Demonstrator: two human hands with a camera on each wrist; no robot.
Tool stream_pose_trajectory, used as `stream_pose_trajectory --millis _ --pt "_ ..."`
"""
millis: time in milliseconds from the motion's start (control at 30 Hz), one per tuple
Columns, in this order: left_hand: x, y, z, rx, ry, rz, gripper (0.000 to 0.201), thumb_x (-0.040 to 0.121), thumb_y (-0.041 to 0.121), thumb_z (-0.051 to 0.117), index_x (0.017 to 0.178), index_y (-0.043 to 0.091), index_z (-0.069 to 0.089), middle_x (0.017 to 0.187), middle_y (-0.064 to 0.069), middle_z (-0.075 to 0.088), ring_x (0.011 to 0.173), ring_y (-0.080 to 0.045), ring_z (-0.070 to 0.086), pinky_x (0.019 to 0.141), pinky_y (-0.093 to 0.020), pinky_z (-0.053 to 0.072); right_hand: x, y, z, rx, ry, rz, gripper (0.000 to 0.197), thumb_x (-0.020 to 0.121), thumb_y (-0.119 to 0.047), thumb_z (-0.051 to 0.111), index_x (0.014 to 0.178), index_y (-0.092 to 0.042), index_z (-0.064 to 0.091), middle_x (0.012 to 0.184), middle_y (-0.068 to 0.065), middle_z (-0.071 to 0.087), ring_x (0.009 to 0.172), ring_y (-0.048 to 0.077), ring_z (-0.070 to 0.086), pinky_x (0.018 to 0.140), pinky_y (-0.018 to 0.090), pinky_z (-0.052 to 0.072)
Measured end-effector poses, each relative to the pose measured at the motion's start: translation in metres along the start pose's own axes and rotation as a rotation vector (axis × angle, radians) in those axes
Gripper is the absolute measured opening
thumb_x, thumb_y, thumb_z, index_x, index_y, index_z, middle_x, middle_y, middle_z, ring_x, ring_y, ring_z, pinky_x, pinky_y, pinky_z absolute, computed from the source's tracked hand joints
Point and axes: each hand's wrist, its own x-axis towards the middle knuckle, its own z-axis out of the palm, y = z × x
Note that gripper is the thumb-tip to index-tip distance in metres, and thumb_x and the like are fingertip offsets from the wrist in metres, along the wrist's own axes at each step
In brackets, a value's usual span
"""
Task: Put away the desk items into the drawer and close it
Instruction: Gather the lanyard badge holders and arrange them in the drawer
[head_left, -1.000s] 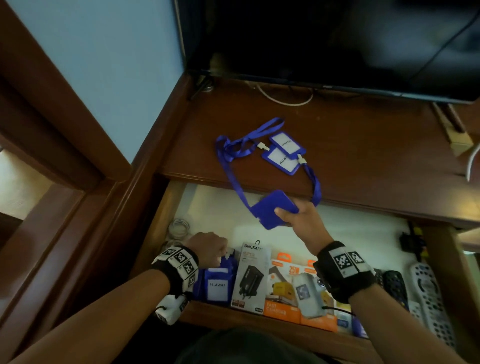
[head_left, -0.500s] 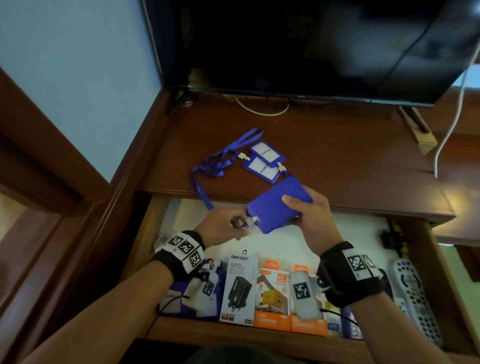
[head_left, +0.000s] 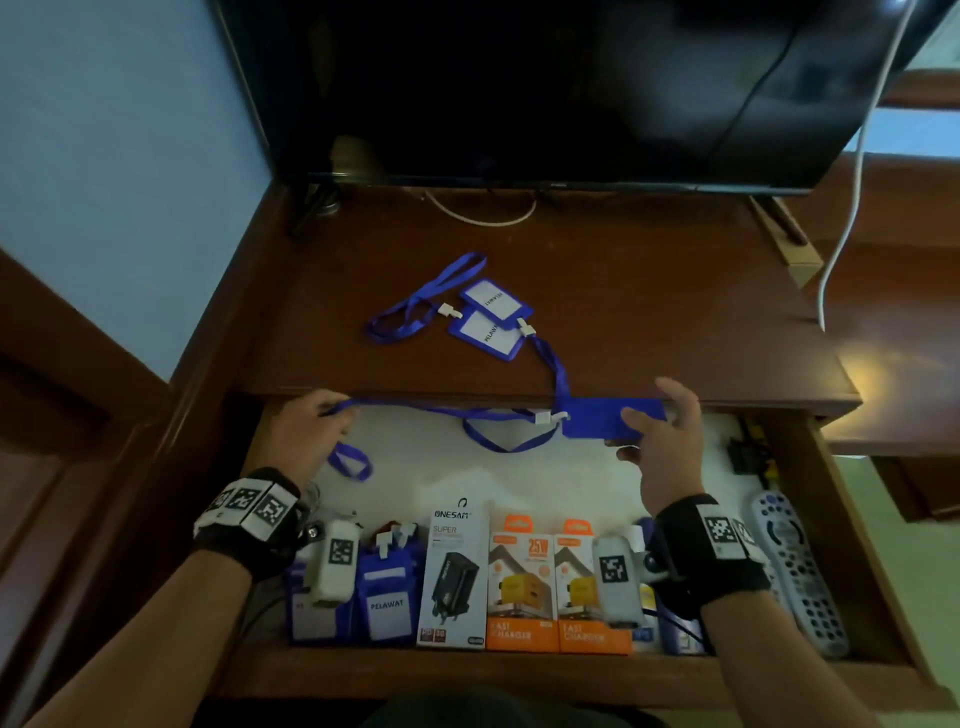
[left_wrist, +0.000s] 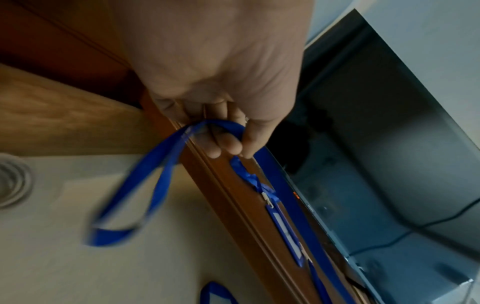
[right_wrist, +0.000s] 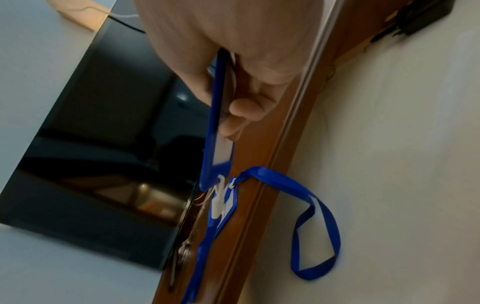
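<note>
Blue badge holder (head_left: 610, 418) pinched in right hand (head_left: 667, 447); lanyard (head_left: 415, 408) in left hand's (head_left: 306, 436) grip

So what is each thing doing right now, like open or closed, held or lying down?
Drawer: open.
Blue badge holder: held flat by the right hand.
Its lanyard: stretched, gripped by the left hand.
Two badges: lying on the desktop.
TV: screen dark.
Remote: lying in the drawer.

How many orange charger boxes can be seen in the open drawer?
2. Both stand side by side at the drawer's front edge: the left orange box beside the white charger box, the right orange box partly behind the wrist camera. Others may be hidden.
</note>
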Motion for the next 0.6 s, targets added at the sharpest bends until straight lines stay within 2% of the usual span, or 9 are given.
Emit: stream_pose_trajectory --millis 33,100,200,233,300,367,467,533,600 --pt "-0.006 0.002 0.004 -0.008 0.009 -0.004 0.004 0.085 0.022 0.068 0.083 0.026 0.068 0.089 -0.004 0.07 0.081 -0.016 0.063 0.075 -0.03 0.045 -0.001 0.002 -0.001 0.023 -0.015 0.022 0.034 0.088 0.006 0.056 0.114 -0.015 0.055 0.109 0.007 0.055 0.054 0.026 0.064 0.041 0.026 0.043" --pt "-0.022 0.01 0.014 -0.023 0.035 0.002 0.009 0.086 0.02 0.067 0.095 0.022 0.068 0.098 0.001 0.065 0.093 -0.015 0.059 0.077 -0.026 0.04 -0.005 0.005 -0.001 0.054 -0.06 0.084 0.02 0.088 0.008 0.054 0.1 -0.007 0.059 0.095 0.02 0.061 0.048 0.024 0.063 0.04 0.025 0.043" --pt "-0.046 0.022 0.033 -0.043 -0.013 0.041 0.02 0.083 0.017 0.069 0.102 0.022 0.065 0.108 0.006 0.053 0.103 -0.011 0.05 0.086 -0.029 0.039 -0.014 0.012 0.003 0.109 -0.11 0.207 0.013 0.087 0.007 0.057 0.088 -0.006 0.06 0.083 0.021 0.063 0.051 0.025 0.064 0.042 0.026 0.043" --pt "-0.05 0.023 0.04 -0.058 -0.065 0.064 0.017 0.083 0.016 0.07 0.097 0.022 0.065 0.107 0.006 0.055 0.101 -0.011 0.052 0.086 -0.03 0.04 -0.018 0.013 0.007 0.127 -0.13 0.246 0.012 0.086 0.006 0.058 0.086 -0.005 0.06 0.08 0.02 0.063 0.051 0.026 0.064 0.042 0.026 0.043" --pt "-0.059 0.029 0.054 -0.095 -0.203 0.093 0.011 0.082 0.011 0.07 0.084 0.021 0.066 0.094 0.003 0.064 0.089 -0.012 0.059 0.084 -0.031 0.046 -0.023 0.015 0.014 0.159 -0.185 0.318 0.01 0.086 0.004 0.058 0.082 -0.005 0.061 0.076 0.018 0.062 0.051 0.026 0.063 0.043 0.025 0.042" --pt "-0.068 0.037 0.067 -0.11 -0.354 0.098 0.011 0.083 0.01 0.07 0.078 0.02 0.068 0.082 -0.001 0.068 0.076 -0.014 0.061 0.081 -0.033 0.05 -0.027 0.016 0.022 0.175 -0.249 0.386 0.006 0.087 0.001 0.058 0.085 -0.003 0.063 0.081 0.021 0.063 0.052 0.024 0.061 0.043 0.024 0.042" --pt "-0.077 0.041 0.086 -0.067 -0.537 0.093 0.004 0.085 0.027 0.07 0.083 0.023 0.072 0.085 0.003 0.072 0.081 -0.012 0.065 0.083 -0.031 0.051 -0.031 0.014 0.032 0.207 -0.331 0.481 0.011 0.09 -0.004 0.054 0.097 0.002 0.06 0.089 0.028 0.066 0.051 0.019 0.057 0.043 0.022 0.043" --pt "-0.08 0.042 0.094 -0.052 -0.56 0.052 0.017 0.084 0.043 0.068 0.085 0.026 0.073 0.088 0.007 0.073 0.086 -0.009 0.066 0.083 -0.028 0.05 -0.034 0.013 0.036 0.25 -0.362 0.557 0.012 0.093 -0.007 0.052 0.094 0.002 0.06 0.084 0.025 0.068 0.049 0.016 0.056 0.042 0.019 0.042" --pt "-0.082 0.047 0.099 -0.099 -0.568 -0.037 0.032 0.084 0.05 0.065 0.089 0.019 0.073 0.089 0.003 0.075 0.085 -0.013 0.07 0.077 -0.026 0.05 -0.038 0.013 0.038 0.302 -0.361 0.632 0.012 0.093 -0.009 0.051 0.094 0.0 0.059 0.081 0.022 0.069 0.048 0.014 0.056 0.04 0.017 0.043"
